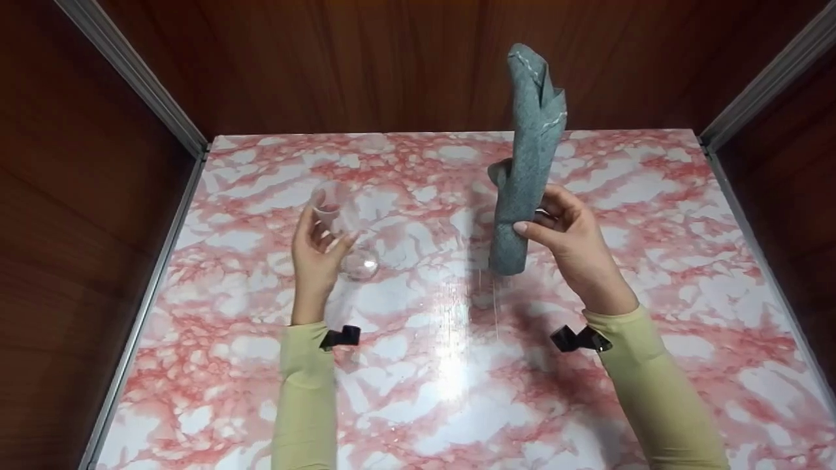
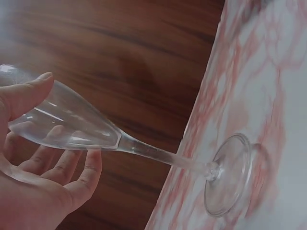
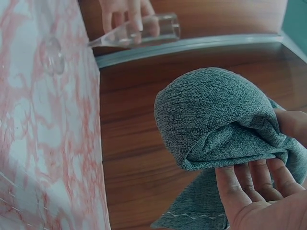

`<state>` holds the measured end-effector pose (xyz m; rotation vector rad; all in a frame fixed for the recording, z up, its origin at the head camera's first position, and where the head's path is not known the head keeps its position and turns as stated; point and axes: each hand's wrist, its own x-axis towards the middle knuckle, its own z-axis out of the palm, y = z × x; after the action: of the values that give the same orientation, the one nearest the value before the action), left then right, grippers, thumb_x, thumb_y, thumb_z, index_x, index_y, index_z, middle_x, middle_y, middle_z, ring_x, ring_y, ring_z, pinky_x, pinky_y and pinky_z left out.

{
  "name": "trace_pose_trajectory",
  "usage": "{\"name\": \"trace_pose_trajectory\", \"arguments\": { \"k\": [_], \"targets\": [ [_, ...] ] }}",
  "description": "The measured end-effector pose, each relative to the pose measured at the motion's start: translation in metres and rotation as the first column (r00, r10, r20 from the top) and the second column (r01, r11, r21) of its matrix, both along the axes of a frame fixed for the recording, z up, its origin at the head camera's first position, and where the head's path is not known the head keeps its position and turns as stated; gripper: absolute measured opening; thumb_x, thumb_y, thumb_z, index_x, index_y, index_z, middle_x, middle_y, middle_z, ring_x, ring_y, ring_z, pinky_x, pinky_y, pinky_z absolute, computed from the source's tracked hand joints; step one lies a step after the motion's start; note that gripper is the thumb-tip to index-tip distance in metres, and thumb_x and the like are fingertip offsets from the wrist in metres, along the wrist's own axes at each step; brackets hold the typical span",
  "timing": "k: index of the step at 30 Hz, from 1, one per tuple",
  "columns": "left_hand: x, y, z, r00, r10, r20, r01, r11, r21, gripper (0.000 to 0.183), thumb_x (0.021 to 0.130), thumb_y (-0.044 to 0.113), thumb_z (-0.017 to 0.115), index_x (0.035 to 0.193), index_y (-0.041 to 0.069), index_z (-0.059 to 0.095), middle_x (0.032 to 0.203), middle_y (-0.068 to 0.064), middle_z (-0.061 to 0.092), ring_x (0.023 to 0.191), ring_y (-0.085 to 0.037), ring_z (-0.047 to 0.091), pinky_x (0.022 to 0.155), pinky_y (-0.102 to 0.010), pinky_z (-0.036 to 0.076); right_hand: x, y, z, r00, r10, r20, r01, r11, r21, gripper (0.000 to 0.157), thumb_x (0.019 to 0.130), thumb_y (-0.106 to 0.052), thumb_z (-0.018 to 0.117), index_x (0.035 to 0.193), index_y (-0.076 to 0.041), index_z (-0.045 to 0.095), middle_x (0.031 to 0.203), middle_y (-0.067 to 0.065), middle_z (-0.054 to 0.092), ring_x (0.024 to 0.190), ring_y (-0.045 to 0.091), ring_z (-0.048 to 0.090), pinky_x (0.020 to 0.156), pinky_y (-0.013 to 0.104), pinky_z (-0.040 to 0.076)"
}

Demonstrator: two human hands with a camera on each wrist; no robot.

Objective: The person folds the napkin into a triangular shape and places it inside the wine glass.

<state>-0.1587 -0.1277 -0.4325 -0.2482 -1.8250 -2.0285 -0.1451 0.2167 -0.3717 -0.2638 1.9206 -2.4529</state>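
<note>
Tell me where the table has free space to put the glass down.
The marble table is bare between the sleeves, along its far edge and at the right. It is crowded only around the wine glass in the left hand.

A glossy pink-and-white marbled tabletop [image 1: 457,365] fills the scene, boxed in by dark wood-grain panels [image 1: 392,59] at the back and both sides, with pale metal rails [image 1: 140,75] running along its left and right edges.
</note>
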Motion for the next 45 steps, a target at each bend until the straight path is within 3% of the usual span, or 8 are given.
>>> {"name": "trace_pose_trajectory", "arguments": {
  "k": [5, 8, 13, 21, 30, 37, 45],
  "targets": [
    [0.0, 0.021, 0.001, 0.998, -0.054, -0.016, 0.055, 0.998, 0.018, 0.071, 0.074, -0.018, 0.071, 0.138, -0.009, 0.04, 0.117, -0.014, 0.056, 0.102, -0.024, 0.056, 0.089, -0.047, 0.045, 0.0, 0.0, 0.0, 1.0, -0.007, 0.004, 0.007, 1.0, -0.004, 0.048, 0.081, 0.011, 0.069, 0.126, -0.003, 0.058, 0.118, 0.015, 0.06, 0.106, 0.028, 0.06, 0.089, 0.035, 0.049],
    [-0.001, 0.035, 0.001, 0.994, -0.105, -0.033, 0.106, 0.994, 0.002, 0.071, 0.074, -0.016, 0.072, 0.138, -0.008, 0.041, 0.117, -0.018, 0.056, 0.103, -0.029, 0.055, 0.09, -0.049, 0.044, 0.001, 0.0, 0.001, 1.0, -0.025, 0.007, 0.025, 1.0, -0.005, 0.047, 0.08, 0.013, 0.068, 0.124, -0.003, 0.059, 0.117, 0.015, 0.061, 0.107, 0.028, 0.06, 0.089, 0.036, 0.049],
    [-0.001, 0.059, 0.002, 0.982, -0.189, -0.02, 0.188, 0.981, -0.039, 0.073, 0.074, -0.011, 0.075, 0.139, -0.006, 0.041, 0.121, -0.025, 0.053, 0.108, -0.036, 0.053, 0.093, -0.051, 0.043, 0.001, 0.0, 0.002, 0.999, -0.032, 0.004, 0.032, 0.999, -0.013, 0.047, 0.08, 0.015, 0.067, 0.124, -0.002, 0.058, 0.117, 0.016, 0.061, 0.107, 0.029, 0.06, 0.09, 0.037, 0.049],
    [0.0, 0.092, 0.005, 0.958, -0.286, -0.016, 0.283, 0.956, -0.078, 0.07, 0.079, -0.008, 0.073, 0.141, -0.004, 0.041, 0.124, -0.026, 0.052, 0.111, -0.03, 0.053, 0.093, -0.049, 0.043, 0.002, 0.002, 0.004, 1.0, -0.013, -0.014, 0.013, 1.0, -0.024, 0.047, 0.08, 0.013, 0.068, 0.124, -0.001, 0.059, 0.117, 0.016, 0.061, 0.106, 0.028, 0.061, 0.088, 0.036, 0.05],
    [0.001, 0.117, 0.007, 0.94, -0.342, -0.012, 0.339, 0.936, -0.094, 0.07, 0.08, -0.006, 0.073, 0.142, -0.001, 0.041, 0.124, -0.023, 0.053, 0.11, -0.025, 0.054, 0.091, -0.05, 0.044, 0.002, 0.003, 0.004, 1.0, -0.019, -0.011, 0.019, 1.0, -0.017, 0.048, 0.08, 0.012, 0.069, 0.125, -0.002, 0.058, 0.118, 0.016, 0.06, 0.106, 0.029, 0.06, 0.089, 0.036, 0.05],
    [0.001, 0.128, 0.006, 0.929, -0.369, -0.007, 0.367, 0.926, -0.09, 0.07, 0.08, -0.006, 0.074, 0.142, -0.001, 0.042, 0.124, -0.025, 0.052, 0.111, -0.037, 0.052, 0.091, -0.055, 0.042, 0.002, 0.005, 0.004, 1.0, -0.028, -0.015, 0.028, 1.0, -0.012, 0.05, 0.081, 0.013, 0.069, 0.127, -0.001, 0.057, 0.12, 0.016, 0.06, 0.106, 0.029, 0.061, 0.089, 0.036, 0.049],
    [0.001, 0.138, 0.005, 0.921, -0.39, -0.012, 0.386, 0.917, -0.102, 0.069, 0.079, -0.007, 0.073, 0.14, -0.002, 0.042, 0.123, -0.026, 0.053, 0.11, -0.037, 0.053, 0.091, -0.053, 0.044, 0.003, 0.008, 0.004, 0.998, -0.053, -0.016, 0.053, 0.998, -0.021, 0.05, 0.08, 0.016, 0.067, 0.125, -0.002, 0.058, 0.118, 0.015, 0.062, 0.104, 0.028, 0.061, 0.089, 0.036, 0.049]
  ]
}}
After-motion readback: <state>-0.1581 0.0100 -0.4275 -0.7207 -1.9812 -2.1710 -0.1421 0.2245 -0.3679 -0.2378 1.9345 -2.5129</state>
